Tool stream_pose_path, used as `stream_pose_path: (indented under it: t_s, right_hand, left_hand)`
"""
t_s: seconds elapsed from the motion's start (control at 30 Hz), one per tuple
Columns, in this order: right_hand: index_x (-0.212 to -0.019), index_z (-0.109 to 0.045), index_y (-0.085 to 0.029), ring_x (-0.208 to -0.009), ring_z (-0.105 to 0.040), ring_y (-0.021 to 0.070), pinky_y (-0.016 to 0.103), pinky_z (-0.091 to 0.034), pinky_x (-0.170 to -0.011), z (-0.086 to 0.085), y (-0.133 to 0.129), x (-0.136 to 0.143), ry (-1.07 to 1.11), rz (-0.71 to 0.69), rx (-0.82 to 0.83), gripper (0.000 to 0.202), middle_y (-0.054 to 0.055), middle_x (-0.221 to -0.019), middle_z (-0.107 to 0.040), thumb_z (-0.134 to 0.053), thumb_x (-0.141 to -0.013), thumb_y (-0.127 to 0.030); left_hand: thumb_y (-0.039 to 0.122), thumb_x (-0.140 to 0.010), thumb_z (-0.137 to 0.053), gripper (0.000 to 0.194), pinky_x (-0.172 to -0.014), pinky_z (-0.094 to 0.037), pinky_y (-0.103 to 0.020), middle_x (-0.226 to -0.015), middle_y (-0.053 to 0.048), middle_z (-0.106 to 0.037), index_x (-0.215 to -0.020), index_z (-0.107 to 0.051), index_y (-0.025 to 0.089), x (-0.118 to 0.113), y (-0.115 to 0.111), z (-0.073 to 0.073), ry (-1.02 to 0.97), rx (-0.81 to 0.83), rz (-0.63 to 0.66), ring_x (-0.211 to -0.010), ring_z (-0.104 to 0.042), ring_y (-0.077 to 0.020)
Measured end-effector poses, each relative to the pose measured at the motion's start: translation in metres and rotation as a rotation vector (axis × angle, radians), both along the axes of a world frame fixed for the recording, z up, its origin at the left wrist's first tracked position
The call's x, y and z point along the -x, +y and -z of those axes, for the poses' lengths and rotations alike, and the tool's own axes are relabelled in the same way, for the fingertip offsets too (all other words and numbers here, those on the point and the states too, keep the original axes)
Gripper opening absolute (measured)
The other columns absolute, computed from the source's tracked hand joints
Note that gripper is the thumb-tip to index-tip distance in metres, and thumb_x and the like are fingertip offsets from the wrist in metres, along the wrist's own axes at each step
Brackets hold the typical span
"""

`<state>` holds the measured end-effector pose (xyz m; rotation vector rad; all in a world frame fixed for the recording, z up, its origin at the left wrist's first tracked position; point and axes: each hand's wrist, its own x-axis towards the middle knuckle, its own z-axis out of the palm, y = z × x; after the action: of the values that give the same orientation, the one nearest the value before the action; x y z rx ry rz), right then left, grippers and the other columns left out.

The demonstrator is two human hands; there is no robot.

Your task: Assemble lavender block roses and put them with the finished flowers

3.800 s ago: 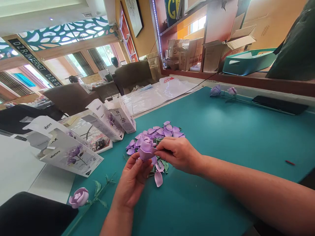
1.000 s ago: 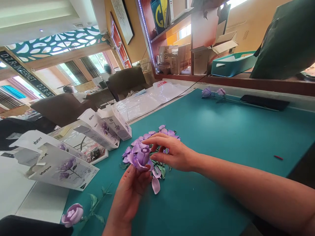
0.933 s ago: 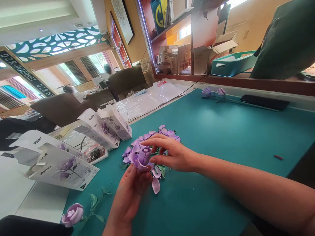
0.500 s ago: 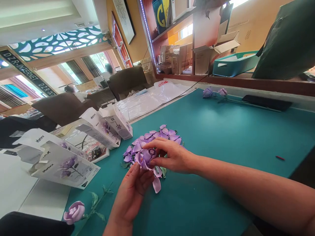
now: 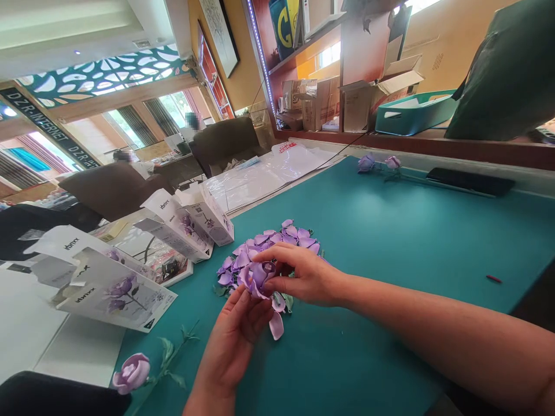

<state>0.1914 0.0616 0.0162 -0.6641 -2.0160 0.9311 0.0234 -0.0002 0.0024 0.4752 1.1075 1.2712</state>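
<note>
Between my two hands is a partly formed purple artificial rose [image 5: 260, 277], its petals curled round a darker centre. From below, my left hand [image 5: 236, 332] pinches its lower petals between thumb and fingers. My right hand [image 5: 303, 274] reaches in from the right, its fingers and thumb closed on the rose's side. Behind and under the hands lies a pile of loose purple petals [image 5: 299, 234], with some green leaf pieces at its edges. One pale petal [image 5: 276, 326] lies on the teal table mat [image 5: 390, 248] just below the rose.
At the lower left lies a pink-purple rose [image 5: 132, 372] with a leafy stem. Open white flower boxes [image 5: 125, 292] stand along the left edge. At the back are two more roses [image 5: 366, 163] and a black flat object [image 5: 470, 181]; a small dark red stick [image 5: 493, 279] lies right.
Almost nothing differs. My left hand and the rose's lower petals have shifted very slightly to the right; my right hand keeps its place.
</note>
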Motion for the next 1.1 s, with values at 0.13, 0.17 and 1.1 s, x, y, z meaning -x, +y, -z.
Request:
stream_pose_path:
  t_s: [0.13, 0.17, 1.1]
  right_hand:
    - [-0.115, -0.060, -0.019, -0.079, -0.059, 0.0126, 0.028, -0.050, -0.072, 0.000, 0.000, 0.000, 0.008, 0.006, 0.001, 0.041, 0.005, -0.102, -0.060, -0.066, -0.075, -0.012]
    - [-0.115, -0.060, -0.019, -0.078, -0.059, 0.0125, 0.028, -0.050, -0.071, 0.000, 0.000, 0.000, 0.010, 0.008, 0.002, 0.041, 0.005, -0.102, -0.060, -0.066, -0.074, -0.011]
    - [-0.110, -0.065, -0.018, -0.080, -0.058, 0.0197, 0.031, -0.042, -0.073, 0.033, 0.014, 0.013, -0.698, -0.039, -0.378, 0.028, 0.010, -0.091, -0.067, -0.047, -0.089, -0.015]
  left_hand:
    - [0.017, -0.076, -0.069, 0.018, -0.064, -0.058, -0.027, -0.077, -0.004, -0.075, -0.093, -0.064, 0.017, 0.001, -0.001, 0.001, 0.003, 0.001, -0.009, -0.065, -0.070, -0.0148]
    - [0.017, -0.076, -0.070, 0.019, -0.064, -0.058, -0.027, -0.078, -0.004, -0.075, -0.093, -0.064, 0.017, 0.001, -0.001, 0.001, 0.002, -0.001, -0.006, -0.065, -0.070, -0.0150]
    - [0.007, -0.091, -0.039, 0.032, -0.051, -0.059, -0.023, -0.076, -0.007, -0.075, -0.088, -0.070, 0.013, 0.014, 0.001, -0.018, -0.066, -0.136, -0.220, -0.054, -0.067, -0.0108]
